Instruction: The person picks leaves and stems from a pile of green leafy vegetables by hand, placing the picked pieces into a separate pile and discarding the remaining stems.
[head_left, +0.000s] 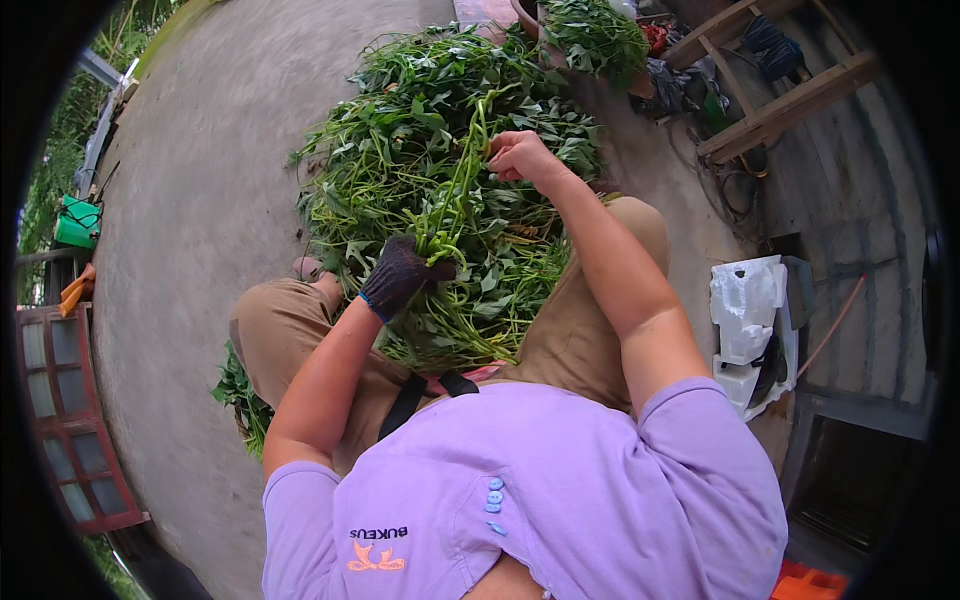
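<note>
A dark knit glove covers my left hand (405, 275), which is closed around the lower end of a bundle of green stems (459, 199). The bundle slants up and away over a large heap of leafy vines (420, 112) that look like sweet potato vines. Bare, my right hand (523, 156) has its fingers curled together at the right side of the bundle's upper part, pinching at the stems; its fingertips are partly hidden. The heap lies on the ground between and beyond my knees.
More leafy vines (251, 409) lie beside my left thigh, and others (596, 37) sit at the far right. To the right are a broken white foam piece (746, 322) and a wooden frame (787, 105). On the left stand a red-framed window panel (79, 420) and a green container (77, 222) on concrete (187, 187).
</note>
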